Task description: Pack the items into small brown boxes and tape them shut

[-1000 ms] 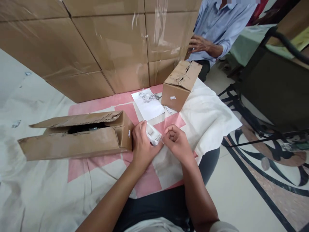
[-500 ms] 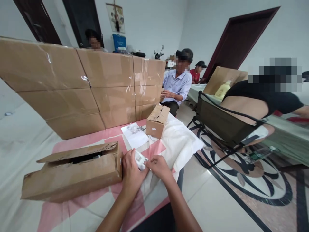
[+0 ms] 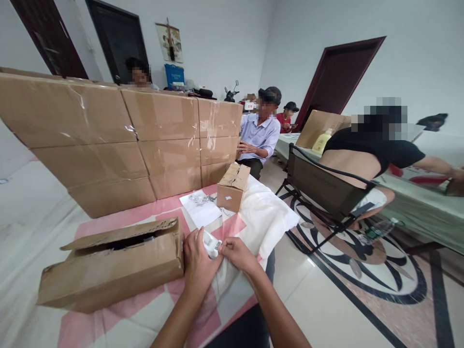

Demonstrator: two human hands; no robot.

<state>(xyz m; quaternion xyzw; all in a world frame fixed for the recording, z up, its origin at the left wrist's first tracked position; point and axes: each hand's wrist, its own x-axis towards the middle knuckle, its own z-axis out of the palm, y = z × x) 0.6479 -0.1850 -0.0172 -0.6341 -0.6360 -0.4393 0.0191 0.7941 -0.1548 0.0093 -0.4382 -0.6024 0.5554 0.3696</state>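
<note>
Centrally, a person's bare left hand (image 3: 196, 256) is curling around a small, rounded white plastic device (image 3: 210, 243), with the fingers over its left side and the thumb along its near side. The device is lying against the inside of that hand, its far end pointing right. The bare right hand (image 3: 235, 252) is meeting that end, its thumb and fingers pressing together; whether they are pinching anything is too small to tell. Just left of the left hand, a long brown cardboard box (image 3: 119, 275) with a gaping top is resting on a pink-and-white cloth (image 3: 253, 212). Beyond the hands, a white sheet of paper (image 3: 203, 216) is carrying small, clear, glinting pieces (image 3: 201, 198), and a smaller brown cardboard box (image 3: 230, 197) is standing at its right.
</note>
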